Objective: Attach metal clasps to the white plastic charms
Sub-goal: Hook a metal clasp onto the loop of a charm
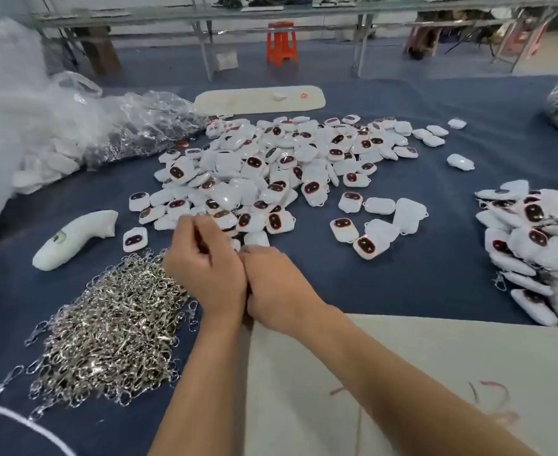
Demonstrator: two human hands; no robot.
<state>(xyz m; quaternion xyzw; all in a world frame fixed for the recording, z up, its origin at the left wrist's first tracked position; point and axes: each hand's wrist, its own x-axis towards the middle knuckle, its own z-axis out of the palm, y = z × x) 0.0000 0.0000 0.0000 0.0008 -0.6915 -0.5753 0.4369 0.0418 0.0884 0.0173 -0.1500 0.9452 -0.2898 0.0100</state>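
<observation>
Two hands, left hand [205, 268] and right hand [272, 281], pressed together, fingers curled, contents hidden.

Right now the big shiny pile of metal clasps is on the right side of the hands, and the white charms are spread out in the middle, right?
Not quite. The head view shows the pile of metal clasps on the left side of the hands, beside the left hand. The white charms are indeed spread out in the middle.
</observation>
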